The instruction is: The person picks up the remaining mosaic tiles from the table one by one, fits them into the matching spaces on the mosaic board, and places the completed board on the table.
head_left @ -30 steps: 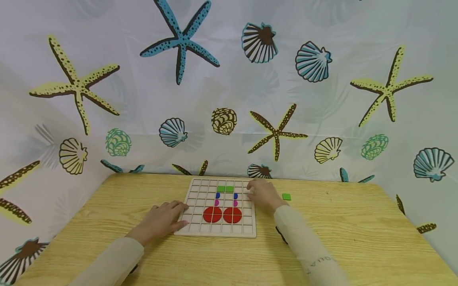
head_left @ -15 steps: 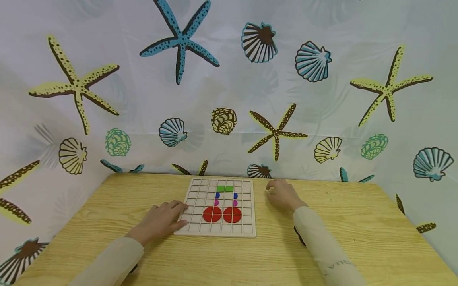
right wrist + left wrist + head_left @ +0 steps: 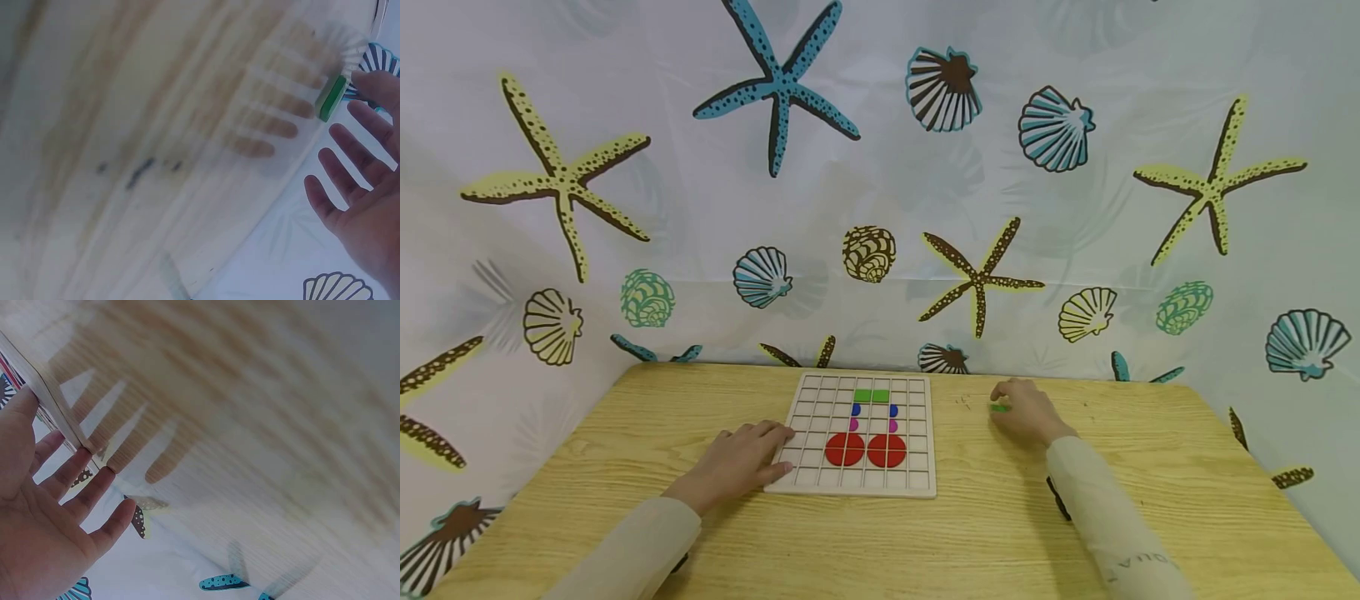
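My left hand [image 3: 741, 458] rests at the left edge of a white gridded board [image 3: 919, 478], fingers extended; in the left wrist view its fingertips touch the board's side. My right hand [image 3: 1028, 413] hovers at a loose green square tile [image 3: 999, 408] right of the board. The right wrist view has this tile lying on the table, its side right by the thumb and index fingertip, the other fingers spread. On the board sit two green squares [image 3: 872, 396], two blue half-discs [image 3: 893, 411], two magenta half-discs [image 3: 892, 426] and large red circles [image 3: 887, 452] crossed by grid lines.
The wood-grain table [image 3: 850, 550] extends around the board and reflects the hands. A white curtain [image 3: 880, 183] printed with starfish and shells stands behind the table and along both sides. Small dark marks [image 3: 140, 172] show on the tabletop in the right wrist view.
My right hand has moved right, from the board's upper right edge to the loose green tile, which it now partly covers. The left hand and the board pieces have stayed put.
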